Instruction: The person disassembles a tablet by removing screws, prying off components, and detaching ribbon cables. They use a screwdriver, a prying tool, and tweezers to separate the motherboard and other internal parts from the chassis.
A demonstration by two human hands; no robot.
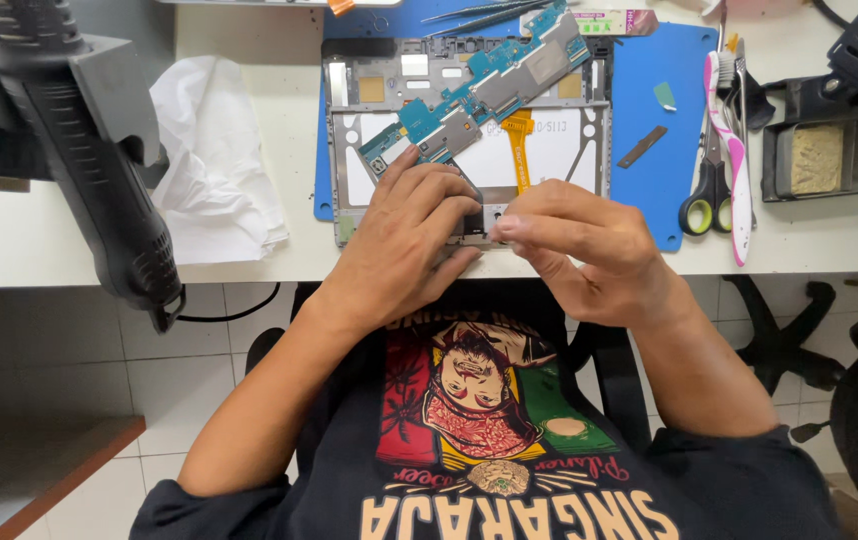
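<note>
white desk (249,30), blue mat (649,90), tiled floor (179,390)

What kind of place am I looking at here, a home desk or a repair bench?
Most likely an electronics repair bench: an opened tablet frame with a loose blue circuit board lies on a blue work mat, a hot air gun hangs at the left, and tweezers lie behind.

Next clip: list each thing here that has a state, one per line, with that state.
Opened tablet frame: back off, lying flat on the blue mat.
Teal circuit board: lying askew across the frame.
Orange flex cable: exposed, running down the frame.
Left hand: pressing the frame's near edge.
Right hand: fingertips pinched at the same edge.
Black-handled scissors: closed.
White tissue: crumpled.
</note>
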